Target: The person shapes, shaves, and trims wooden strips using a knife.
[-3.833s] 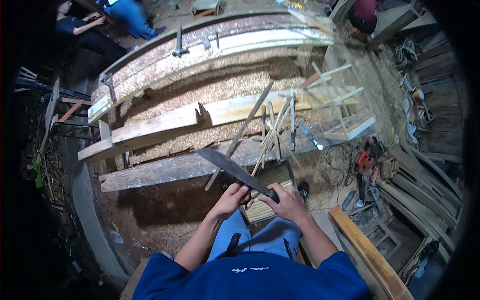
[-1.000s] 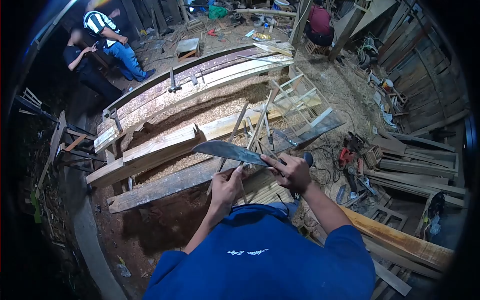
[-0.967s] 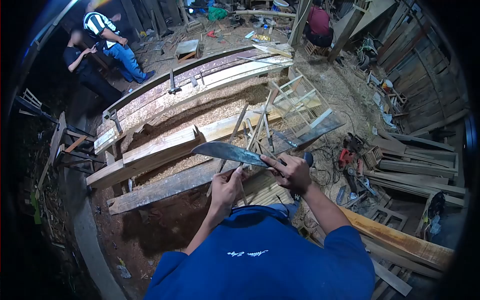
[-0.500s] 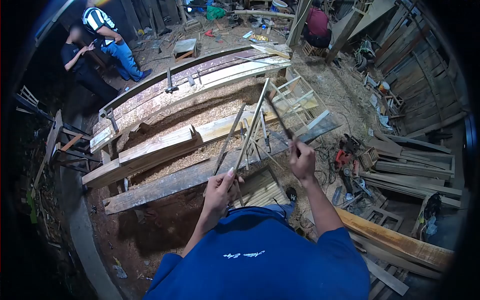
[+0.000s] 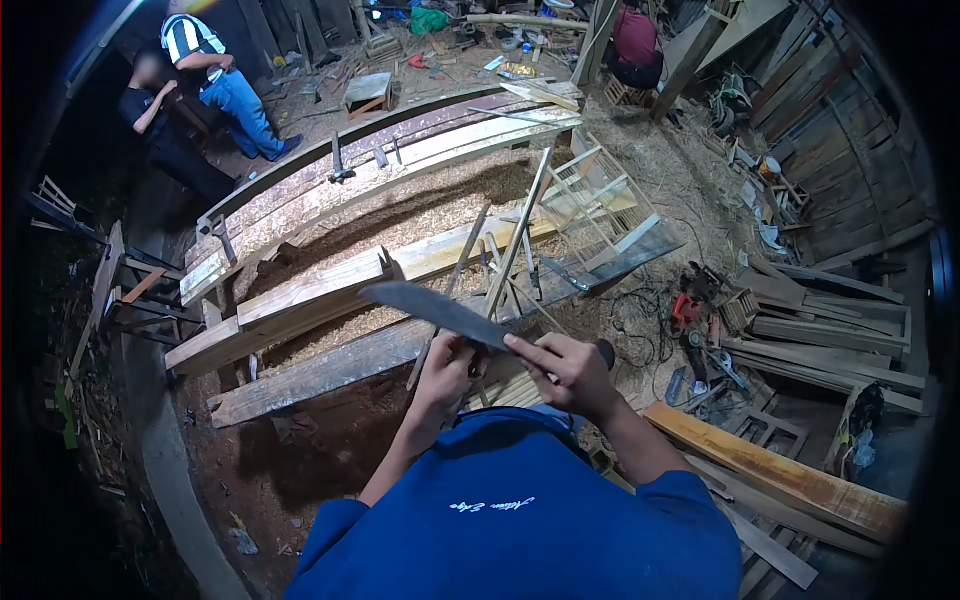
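Note:
My right hand [image 5: 570,370] is closed round the handle of a machete [image 5: 430,308]. Its broad dark blade points left, lying across in front of my body. Just left of it, my left hand [image 5: 443,378] is closed at the lower end of a thin wooden strip [image 5: 522,232], which slants away up and to the right. The blade crosses in front of this strip and hides part of it, and the left fingertips are partly covered. A slatted wooden frame [image 5: 600,205] rests on the far right end of the bench.
A long plank bench [image 5: 320,362] with shavings stands ahead. A hammer [image 5: 340,165] lies on the far planks. A red power tool [image 5: 688,312] and stacked timber [image 5: 820,345] are on the right. Two people stand back left; another person [image 5: 636,45] sits at the back.
The machete has swung from pointing up and away to lying leftward across the strip. My right hand has moved left and closer to my left hand. The strip's top has shifted slightly right.

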Tool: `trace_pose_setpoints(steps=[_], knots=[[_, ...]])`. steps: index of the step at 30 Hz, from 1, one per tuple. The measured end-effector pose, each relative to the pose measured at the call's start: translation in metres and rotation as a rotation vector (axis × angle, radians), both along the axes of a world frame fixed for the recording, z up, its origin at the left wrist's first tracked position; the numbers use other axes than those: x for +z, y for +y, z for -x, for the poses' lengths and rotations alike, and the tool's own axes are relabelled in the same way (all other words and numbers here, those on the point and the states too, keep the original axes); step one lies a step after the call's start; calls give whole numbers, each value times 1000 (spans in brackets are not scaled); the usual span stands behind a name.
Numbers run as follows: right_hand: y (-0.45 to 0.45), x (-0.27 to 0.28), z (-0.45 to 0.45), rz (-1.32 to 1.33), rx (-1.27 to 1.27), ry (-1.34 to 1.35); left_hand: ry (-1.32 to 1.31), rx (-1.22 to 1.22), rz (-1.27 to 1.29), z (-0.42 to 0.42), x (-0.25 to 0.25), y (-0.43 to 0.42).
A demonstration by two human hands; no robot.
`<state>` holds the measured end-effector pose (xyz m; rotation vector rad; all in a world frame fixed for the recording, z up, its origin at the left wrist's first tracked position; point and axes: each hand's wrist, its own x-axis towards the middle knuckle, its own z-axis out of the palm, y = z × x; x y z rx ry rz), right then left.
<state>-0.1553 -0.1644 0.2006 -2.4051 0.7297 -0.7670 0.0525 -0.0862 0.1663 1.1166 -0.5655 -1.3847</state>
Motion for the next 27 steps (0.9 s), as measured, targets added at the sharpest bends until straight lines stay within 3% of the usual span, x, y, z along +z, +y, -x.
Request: trace_pose_setpoints(steps=[4, 5, 8, 10, 14, 16, 18, 24, 27], knots=[[-4, 1, -1, 107, 62, 96, -121, 47, -213, -4, -9, 6], [-9, 4, 1, 157, 71, 106, -270, 51, -213, -5, -19, 9], [-22, 8, 7, 294, 62, 157, -289, 26, -80, -4, -3, 8], [-40, 1, 15, 292, -159, 137, -298, -20, -99, -4, 19, 14], [-63, -8, 29, 248, -294, 81, -363, -48, -107, -1, 15, 21], [-43, -4, 24, 314, -62, 141, -332, -27, -101, -1, 15, 19], [-39, 2, 22, 341, -2, 113, -304, -18, -99, -4, 15, 19], [-93, -2, 53, 322, -366, 101, -426, -65, -49, -3, 28, 38], [-64, 7, 53, 356, -173, 155, -420, 36, -43, -1, 20, 37]])
